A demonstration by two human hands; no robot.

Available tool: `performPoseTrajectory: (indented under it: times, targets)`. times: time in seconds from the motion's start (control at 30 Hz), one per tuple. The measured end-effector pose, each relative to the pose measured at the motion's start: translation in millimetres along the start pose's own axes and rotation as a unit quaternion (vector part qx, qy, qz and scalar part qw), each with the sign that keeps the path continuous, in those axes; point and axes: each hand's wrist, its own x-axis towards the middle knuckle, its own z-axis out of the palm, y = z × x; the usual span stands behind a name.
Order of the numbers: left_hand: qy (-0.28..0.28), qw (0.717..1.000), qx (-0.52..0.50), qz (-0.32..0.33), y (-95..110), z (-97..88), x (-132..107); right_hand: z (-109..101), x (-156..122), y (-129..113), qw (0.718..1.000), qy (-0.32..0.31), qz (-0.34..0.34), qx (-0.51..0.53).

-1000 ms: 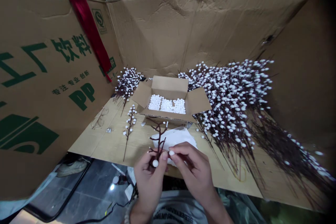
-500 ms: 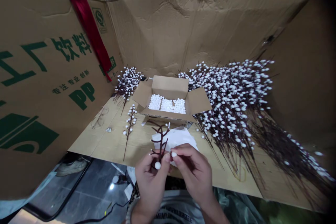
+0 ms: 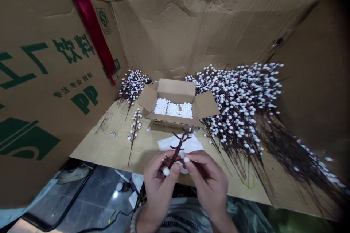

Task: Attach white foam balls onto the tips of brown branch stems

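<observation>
Left hand [image 3: 160,176] is pinching the twig [image 3: 179,145] at lower centre, now tilting it rightward versus a second ago, while right hand [image 3: 207,178] is gripping a bead [image 3: 186,159] just beside it.

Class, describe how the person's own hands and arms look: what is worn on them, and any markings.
Both the left hand and the right hand are bare: no gloves, and no rings that I can make out. The forearms show no sleeves. A bracelet of pale round beads circles the left wrist.
</observation>
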Motion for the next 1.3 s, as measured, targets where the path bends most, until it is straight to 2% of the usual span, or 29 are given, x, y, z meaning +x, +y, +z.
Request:
performPoseTrajectory:
  times: [0.1, 0.17, 0.33, 0.5, 0.57, 0.7, 0.73, 0.8, 0.9, 0.97, 1.07, 1.13, 1.3]
  targets:
    - [0.017, 0.998, -0.006, 0.059, -4, -1.3, -1, 1, -3, -2, 1.000, 0.021, -0.005, -0.008]
    - [0.017, 0.997, 0.004, 0.076, -4, -1.2, -1, 2, -5, -2, 1.000, 0.028, -0.003, -0.009]
    - [0.038, 0.995, 0.046, 0.080, 1, 0.5, 2, 3, -9, -3, 0.999, 0.029, -0.010, -0.021]
    - [0.032, 0.996, 0.047, 0.068, 4, 1.4, 1, -6, -17, -1, 1.000, -0.001, 0.001, 0.000]
    - [0.014, 0.998, 0.023, 0.049, 7, 0.6, 1, -12, -20, 7, 0.999, 0.001, 0.045, 0.020]
    - [-0.074, 0.996, -0.039, 0.007, 14, -2.0, 5, -20, -11, 27, 0.975, 0.074, 0.187, 0.091]
    - [-0.098, 0.994, -0.049, -0.008, 15, -2.5, 6, -21, -6, 29, 0.967, 0.075, 0.212, 0.116]
    - [-0.134, 0.988, -0.062, -0.044, 18, -3.3, 8, -21, 5, 27, 0.955, 0.032, 0.237, 0.175]
    - [-0.168, 0.975, -0.097, -0.105, 19, -4.4, 8, -18, 18, 15, 0.940, -0.070, 0.224, 0.249]
    - [-0.183, 0.958, -0.150, -0.161, 19, -5.3, 7, -16, 21, 8, 0.935, -0.109, 0.202, 0.271]
    - [-0.177, 0.917, -0.240, -0.265, 17, -6.7, 6, -14, 21, 2, 0.941, -0.127, 0.161, 0.269]
    - [-0.159, 0.893, -0.283, -0.310, 16, -7.3, 6, -14, 21, 1, 0.946, -0.136, 0.142, 0.257]
    - [-0.162, 0.869, -0.335, -0.327, 12, -8.2, 7, -13, 20, 1, 0.949, -0.132, 0.148, 0.243]
